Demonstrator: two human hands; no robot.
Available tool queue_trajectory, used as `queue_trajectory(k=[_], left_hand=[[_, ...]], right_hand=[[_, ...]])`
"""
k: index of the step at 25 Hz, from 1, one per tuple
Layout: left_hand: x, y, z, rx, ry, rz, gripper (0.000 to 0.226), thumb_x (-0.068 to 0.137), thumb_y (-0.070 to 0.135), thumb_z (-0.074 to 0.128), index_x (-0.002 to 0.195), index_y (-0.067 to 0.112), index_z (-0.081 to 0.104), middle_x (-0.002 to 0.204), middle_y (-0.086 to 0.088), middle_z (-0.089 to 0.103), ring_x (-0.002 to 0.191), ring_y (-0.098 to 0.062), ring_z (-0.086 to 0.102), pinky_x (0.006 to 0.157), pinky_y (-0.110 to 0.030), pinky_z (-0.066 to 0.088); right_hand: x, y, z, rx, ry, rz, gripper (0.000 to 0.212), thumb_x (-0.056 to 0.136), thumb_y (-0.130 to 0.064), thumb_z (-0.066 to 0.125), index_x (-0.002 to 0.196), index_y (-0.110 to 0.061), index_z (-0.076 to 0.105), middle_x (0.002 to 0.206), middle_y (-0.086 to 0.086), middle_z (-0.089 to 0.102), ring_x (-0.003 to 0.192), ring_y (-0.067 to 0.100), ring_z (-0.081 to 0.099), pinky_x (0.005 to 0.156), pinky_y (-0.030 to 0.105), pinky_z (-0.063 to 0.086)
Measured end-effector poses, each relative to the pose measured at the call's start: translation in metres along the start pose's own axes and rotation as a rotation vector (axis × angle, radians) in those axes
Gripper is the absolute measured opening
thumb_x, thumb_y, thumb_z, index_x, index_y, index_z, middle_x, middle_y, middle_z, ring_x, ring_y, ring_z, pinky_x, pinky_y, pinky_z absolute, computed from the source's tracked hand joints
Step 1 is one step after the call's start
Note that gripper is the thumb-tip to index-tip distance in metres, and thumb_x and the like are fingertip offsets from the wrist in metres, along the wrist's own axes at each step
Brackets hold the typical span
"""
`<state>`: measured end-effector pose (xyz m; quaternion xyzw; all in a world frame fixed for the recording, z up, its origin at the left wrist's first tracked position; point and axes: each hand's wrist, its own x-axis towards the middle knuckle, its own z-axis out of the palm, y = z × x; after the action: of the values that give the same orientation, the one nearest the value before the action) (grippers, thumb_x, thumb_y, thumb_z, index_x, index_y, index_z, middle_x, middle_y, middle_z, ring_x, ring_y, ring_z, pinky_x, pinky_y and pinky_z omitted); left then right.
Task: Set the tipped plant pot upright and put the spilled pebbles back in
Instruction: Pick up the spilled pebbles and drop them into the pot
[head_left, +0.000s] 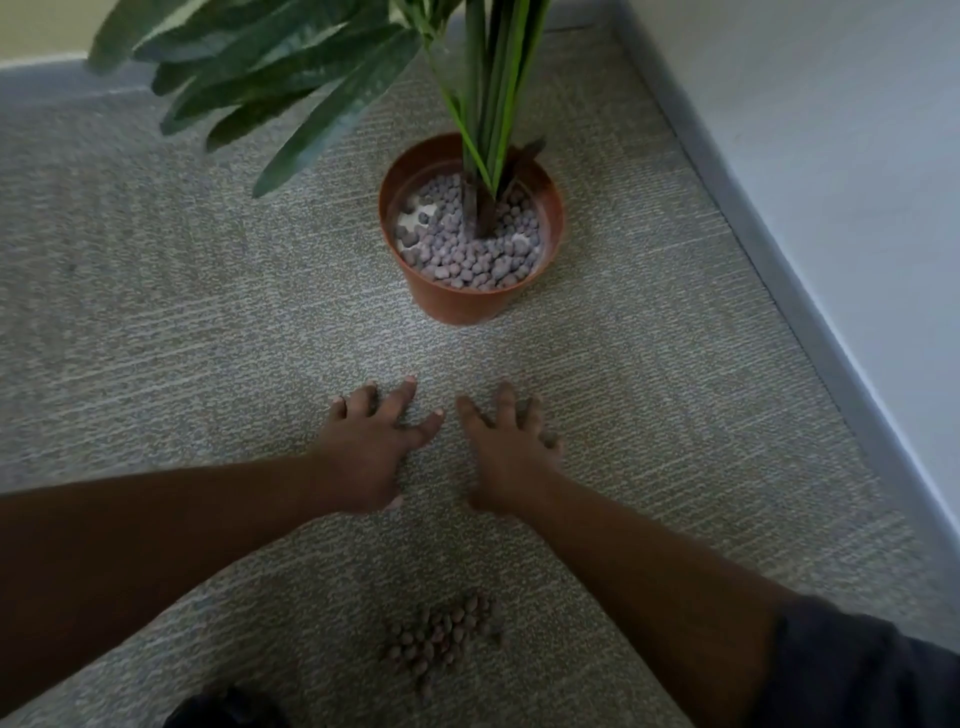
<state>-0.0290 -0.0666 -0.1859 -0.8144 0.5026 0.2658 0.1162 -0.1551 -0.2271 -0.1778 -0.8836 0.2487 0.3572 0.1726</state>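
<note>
reaching: left hand (363, 457) and right hand (506, 457) low over the carpet (156, 338), fingers spread apart, holding nothing
pot (470, 296): upright beyond the hands
pebbles (441, 636): heaped on carpet, between the forearms

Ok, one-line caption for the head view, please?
Pot upright on carpet; both open hands hover above, spilled pebbles remain.

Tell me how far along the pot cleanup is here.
Done: the plant pot stands upright on the carpet, mostly filled. In hand: nothing; left hand and right hand are spread, empty. Left: the spilled pebbles still lie in a pile nearer the person.
</note>
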Motion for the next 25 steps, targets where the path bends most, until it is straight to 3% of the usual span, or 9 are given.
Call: queue_trajectory(k=[3, 5, 8, 10, 13, 16, 20, 25], left_hand=[[-0.003, 0.005, 0.0, -0.04, 0.001, -0.011, 0.11, 0.076, 0.058, 0.072, 0.152, 0.051, -0.007, 0.165, -0.004, -0.017, 0.146, -0.045, 0.006, 0.114, -0.062, 0.024], [-0.007, 0.013, -0.002, -0.085, 0.037, 0.01, 0.092, 0.083, 0.05, 0.066, 0.154, 0.048, 0.008, 0.166, -0.005, -0.001, 0.145, -0.039, 0.014, 0.111, -0.055, 0.033], [-0.02, 0.021, -0.004, -0.186, 0.132, 0.262, 0.066, 0.084, 0.045, 0.068, 0.145, 0.036, 0.045, 0.153, -0.001, 0.037, 0.136, -0.03, 0.036, 0.105, -0.042, 0.045], [-0.03, 0.027, -0.003, -0.313, 0.1, 0.455, 0.063, 0.081, 0.058, 0.069, 0.137, 0.03, 0.06, 0.14, 0.0, 0.052, 0.129, -0.023, 0.049, 0.105, -0.035, 0.043], [-0.04, 0.047, 0.012, -0.155, -0.146, 0.565, 0.088, 0.077, 0.081, 0.055, 0.151, 0.038, 0.037, 0.155, 0.006, 0.034, 0.142, -0.019, 0.034, 0.114, -0.033, 0.033], [-0.044, 0.067, 0.03, 0.038, -0.219, 0.662, 0.093, 0.078, 0.076, 0.057, 0.153, 0.041, 0.014, 0.159, 0.0, 0.021, 0.142, -0.029, 0.028, 0.108, -0.047, 0.035], [-0.049, 0.078, 0.042, 0.007, -0.181, 0.734, 0.07, 0.09, 0.049, 0.058, 0.151, 0.029, 0.03, 0.155, -0.009, 0.028, 0.135, -0.036, 0.038, 0.106, -0.044, 0.038], [-0.055, 0.079, 0.048, -0.113, -0.17, 0.721, 0.044, 0.097, 0.032, 0.05, 0.139, 0.02, 0.048, 0.14, -0.01, 0.043, 0.123, -0.031, 0.047, 0.099, -0.041, 0.044]], right_hand=[[-0.005, -0.011, -0.009, 0.036, -0.054, 0.03, 0.135, 0.07, -0.033, 0.091, 0.15, -0.049, -0.016, 0.158, 0.006, -0.039, 0.144, 0.051, -0.031, 0.104, 0.083, 0.014], [-0.008, -0.011, -0.014, 0.046, -0.073, 0.036, 0.132, 0.072, -0.029, 0.091, 0.152, -0.047, -0.014, 0.158, 0.006, -0.04, 0.144, 0.051, -0.031, 0.103, 0.083, 0.016], [-0.013, -0.011, -0.021, 0.059, -0.086, 0.027, 0.125, 0.077, -0.024, 0.088, 0.153, -0.046, -0.008, 0.16, 0.008, -0.037, 0.144, 0.053, -0.029, 0.102, 0.083, 0.021], [-0.016, -0.01, -0.024, 0.058, -0.072, 0.018, 0.12, 0.078, -0.028, 0.086, 0.154, -0.044, -0.005, 0.161, 0.008, -0.033, 0.145, 0.053, -0.025, 0.1, 0.082, 0.026], [-0.019, -0.006, -0.026, -0.01, -0.076, 0.006, 0.128, 0.073, -0.028, 0.091, 0.154, -0.043, -0.006, 0.161, 0.008, -0.03, 0.145, 0.054, -0.02, 0.099, 0.078, 0.036], [-0.017, -0.005, -0.026, -0.041, -0.075, 0.006, 0.132, 0.071, -0.028, 0.092, 0.155, -0.042, -0.01, 0.161, 0.009, -0.031, 0.145, 0.055, -0.018, 0.099, 0.075, 0.04], [-0.011, -0.005, -0.02, -0.048, -0.057, 0.018, 0.134, 0.069, -0.029, 0.093, 0.153, -0.044, -0.01, 0.16, 0.008, -0.031, 0.145, 0.054, -0.017, 0.098, 0.076, 0.039], [-0.003, -0.003, -0.009, -0.076, -0.024, 0.005, 0.137, 0.064, -0.034, 0.095, 0.151, -0.045, -0.011, 0.158, 0.009, -0.031, 0.144, 0.055, -0.015, 0.097, 0.074, 0.041]])
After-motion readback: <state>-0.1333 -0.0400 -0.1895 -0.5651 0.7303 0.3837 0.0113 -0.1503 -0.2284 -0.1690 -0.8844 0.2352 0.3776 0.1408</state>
